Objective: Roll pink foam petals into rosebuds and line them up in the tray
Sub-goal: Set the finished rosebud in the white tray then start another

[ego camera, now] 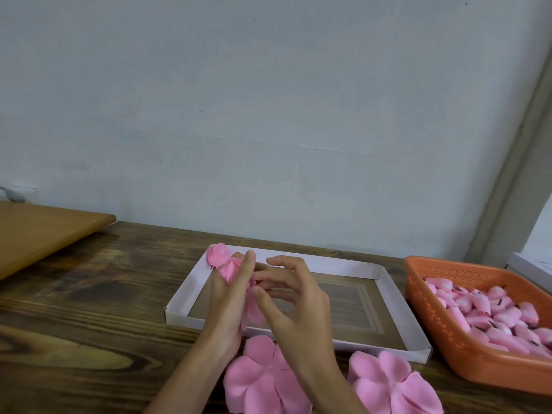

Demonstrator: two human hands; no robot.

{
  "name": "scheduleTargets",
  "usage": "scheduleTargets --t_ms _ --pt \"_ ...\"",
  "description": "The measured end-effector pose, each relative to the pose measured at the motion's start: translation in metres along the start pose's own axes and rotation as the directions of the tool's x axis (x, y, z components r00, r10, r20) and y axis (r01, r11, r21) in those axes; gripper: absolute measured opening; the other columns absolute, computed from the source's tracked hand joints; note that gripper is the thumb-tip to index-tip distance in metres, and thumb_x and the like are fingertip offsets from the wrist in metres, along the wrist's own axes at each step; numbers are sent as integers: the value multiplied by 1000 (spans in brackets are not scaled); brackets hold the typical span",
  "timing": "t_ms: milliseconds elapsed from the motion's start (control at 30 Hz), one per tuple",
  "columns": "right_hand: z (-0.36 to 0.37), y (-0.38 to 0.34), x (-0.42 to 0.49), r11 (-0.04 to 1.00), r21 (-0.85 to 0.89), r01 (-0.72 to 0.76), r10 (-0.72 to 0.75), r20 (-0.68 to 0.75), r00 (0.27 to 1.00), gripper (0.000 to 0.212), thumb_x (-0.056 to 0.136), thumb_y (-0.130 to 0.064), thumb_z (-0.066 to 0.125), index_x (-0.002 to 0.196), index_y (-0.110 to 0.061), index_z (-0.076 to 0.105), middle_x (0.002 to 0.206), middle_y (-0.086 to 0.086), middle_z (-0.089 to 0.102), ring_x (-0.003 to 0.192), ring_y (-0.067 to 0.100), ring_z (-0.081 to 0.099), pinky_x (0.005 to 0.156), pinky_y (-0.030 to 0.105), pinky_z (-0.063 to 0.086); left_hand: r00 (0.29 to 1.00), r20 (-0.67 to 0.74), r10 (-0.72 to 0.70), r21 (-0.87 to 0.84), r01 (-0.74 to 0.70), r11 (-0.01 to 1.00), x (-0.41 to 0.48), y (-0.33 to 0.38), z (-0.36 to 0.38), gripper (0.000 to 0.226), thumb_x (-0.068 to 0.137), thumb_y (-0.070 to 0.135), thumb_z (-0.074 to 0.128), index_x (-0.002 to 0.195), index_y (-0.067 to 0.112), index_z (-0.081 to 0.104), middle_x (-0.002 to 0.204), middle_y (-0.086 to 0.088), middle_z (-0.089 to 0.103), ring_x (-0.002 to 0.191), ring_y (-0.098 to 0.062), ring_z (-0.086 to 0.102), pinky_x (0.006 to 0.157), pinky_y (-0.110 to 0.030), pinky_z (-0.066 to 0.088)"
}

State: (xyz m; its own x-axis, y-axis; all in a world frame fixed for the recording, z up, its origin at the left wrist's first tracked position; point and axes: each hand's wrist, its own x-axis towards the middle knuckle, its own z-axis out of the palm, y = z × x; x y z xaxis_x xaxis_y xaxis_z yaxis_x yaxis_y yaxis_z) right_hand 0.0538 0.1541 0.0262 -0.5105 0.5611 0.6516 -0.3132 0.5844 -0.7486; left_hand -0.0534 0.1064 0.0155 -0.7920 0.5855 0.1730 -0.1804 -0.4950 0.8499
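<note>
My left hand [228, 297] grips a half-rolled pink foam petal piece [231, 268], held above the left end of the white cardboard tray [385, 282]. My right hand [294, 294] is right beside it, its fingers curled and pinching the lower part of the same pink piece [254, 312]. One rolled rosebud [217, 254] leans in the tray's far left corner. Two flat pink flower-shaped petal stacks lie on the table in front of the tray, one [263, 380] under my wrists and one [394, 383] to its right.
An orange perforated plastic basket [433, 309] at the right holds several pink foam buds [493, 315]. A lighter wooden board [44, 231] lies at the far left on the dark wooden table [89, 309]. A pale wall stands close behind.
</note>
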Motion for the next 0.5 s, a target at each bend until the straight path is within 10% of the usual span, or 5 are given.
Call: scheduleTargets --t_ms 300,500 --pt "-1 -3 0 1000 -13 -9 10 71 997 45 98 1 53 122 -36 58 108 -19 77 108 9 71 83 15 49 997 78 10 -39 -7 999 2 1 -7 71 72 44 85 110 -7 53 96 -17 64 90 -29 66 77 -42 56" --pt "-8 10 5 906 -72 -416 415 -37 909 20 91 -44 73 107 -35 63 105 -19 71 92 -3 68 75 24 54 995 84 -49 -124 59 991 13 2 -8 23 79 38 77 75 17 67 79 -3 66 75 -20 67 69 -35 55"
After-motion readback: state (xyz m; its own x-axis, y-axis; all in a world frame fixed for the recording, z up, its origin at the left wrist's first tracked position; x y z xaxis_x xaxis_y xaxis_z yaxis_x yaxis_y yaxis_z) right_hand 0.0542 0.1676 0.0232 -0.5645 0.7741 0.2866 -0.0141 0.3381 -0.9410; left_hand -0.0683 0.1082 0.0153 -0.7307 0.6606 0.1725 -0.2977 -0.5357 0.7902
